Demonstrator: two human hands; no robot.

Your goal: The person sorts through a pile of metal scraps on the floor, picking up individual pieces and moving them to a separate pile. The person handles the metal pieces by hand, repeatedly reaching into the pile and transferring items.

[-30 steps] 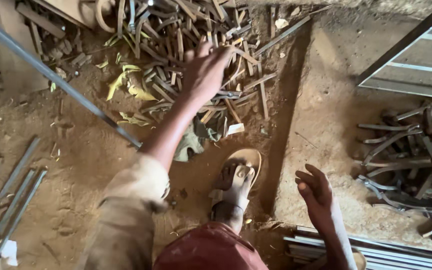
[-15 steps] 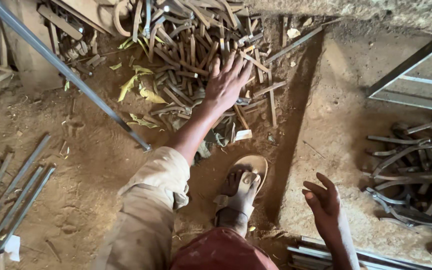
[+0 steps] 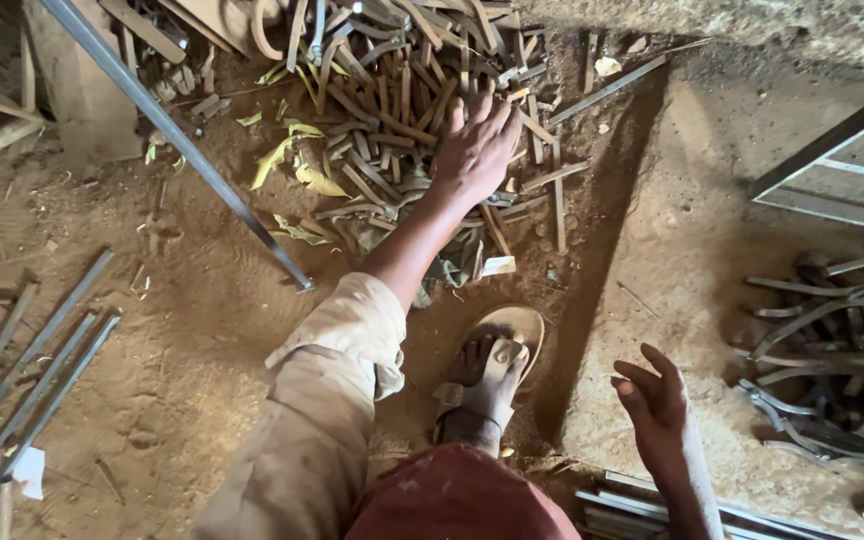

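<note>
My left hand (image 3: 477,140) stretches forward, palm down, its fingers lying flat on a pile of short rusty metal strips (image 3: 392,110) on the dirt ground. I cannot see any strip gripped in it. Down at the lower right, my right hand (image 3: 657,400) hovers over the sandy ground with its fingers loosely apart and nothing in it. Between my arms, my foot in a tan sandal (image 3: 492,370) rests on the dirt.
A long grey metal bar (image 3: 182,150) runs diagonally left of the pile, with yellow dry leaves (image 3: 297,170) beside it. Thin rods (image 3: 32,370) lie at the left. Bent metal pieces (image 3: 832,350) are heaped at the right, below a metal frame (image 3: 832,150).
My left hand has reached a little farther and come down onto the strips. My right hand has stayed open near the same spot.
</note>
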